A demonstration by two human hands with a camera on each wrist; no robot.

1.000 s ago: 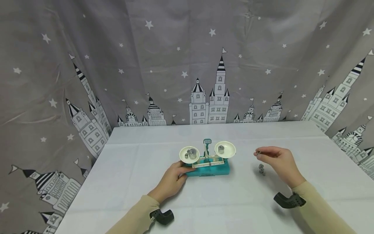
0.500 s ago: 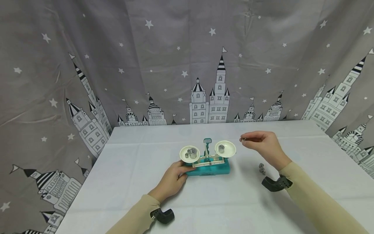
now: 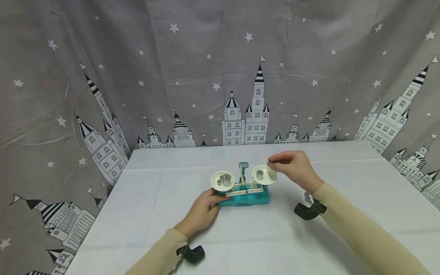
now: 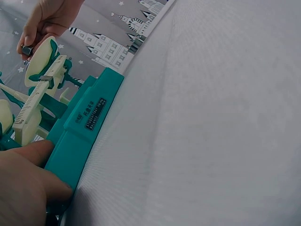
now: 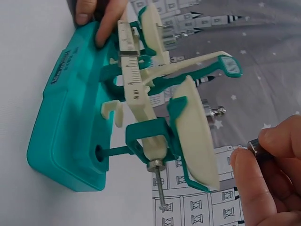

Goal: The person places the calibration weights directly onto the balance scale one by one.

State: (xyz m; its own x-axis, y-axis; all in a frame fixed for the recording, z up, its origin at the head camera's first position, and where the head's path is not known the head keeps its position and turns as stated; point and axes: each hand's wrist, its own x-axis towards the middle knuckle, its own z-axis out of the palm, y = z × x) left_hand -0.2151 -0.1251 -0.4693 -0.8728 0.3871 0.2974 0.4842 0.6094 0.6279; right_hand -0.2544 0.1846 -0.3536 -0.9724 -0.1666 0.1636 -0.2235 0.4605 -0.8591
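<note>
A teal balance scale (image 3: 245, 199) stands on the white table with two cream pans. The left pan (image 3: 216, 186) holds several metal weights; on the right pan (image 3: 271, 176) stands one weight (image 3: 259, 174). My left hand (image 3: 201, 214) grips the left end of the teal base, also visible in the left wrist view (image 4: 23, 188). Just above the back right edge of the right pan, my right hand (image 3: 295, 168) pinches a small metal weight (image 5: 258, 149) between thumb and fingers, not touching the pan.
A few small metal weights (image 3: 307, 197) lie on the table (image 3: 261, 236), partly behind the right forearm. A grey curtain (image 3: 192, 68) printed with castles and stars hangs behind the table.
My right hand has moved left with the pinched weight, from above the table's right side to beside the right pan. My left hand has stayed on the base.
</note>
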